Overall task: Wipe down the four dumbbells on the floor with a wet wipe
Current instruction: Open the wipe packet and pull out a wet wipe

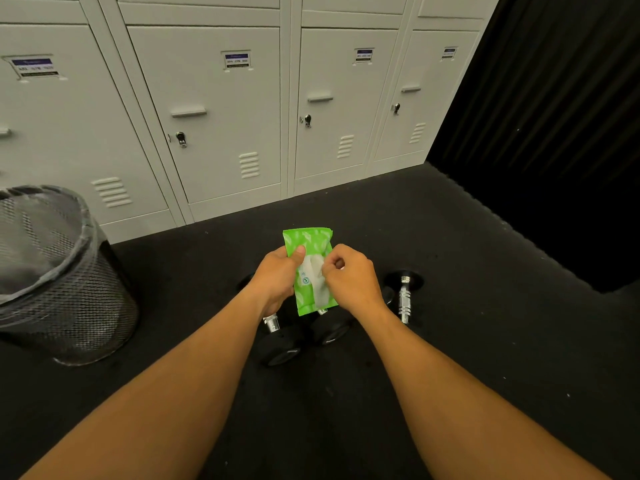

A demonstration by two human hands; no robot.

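Looks like the wipe-fetching step: left hand (277, 275) wrapped around the green pack (308, 271), right hand (349, 277) pinching the white wipe (317, 282) at its opening. The dumbbells (403, 299) sit on the floor (485, 341) right below, untouched. Next it probably needs a clean pull free.
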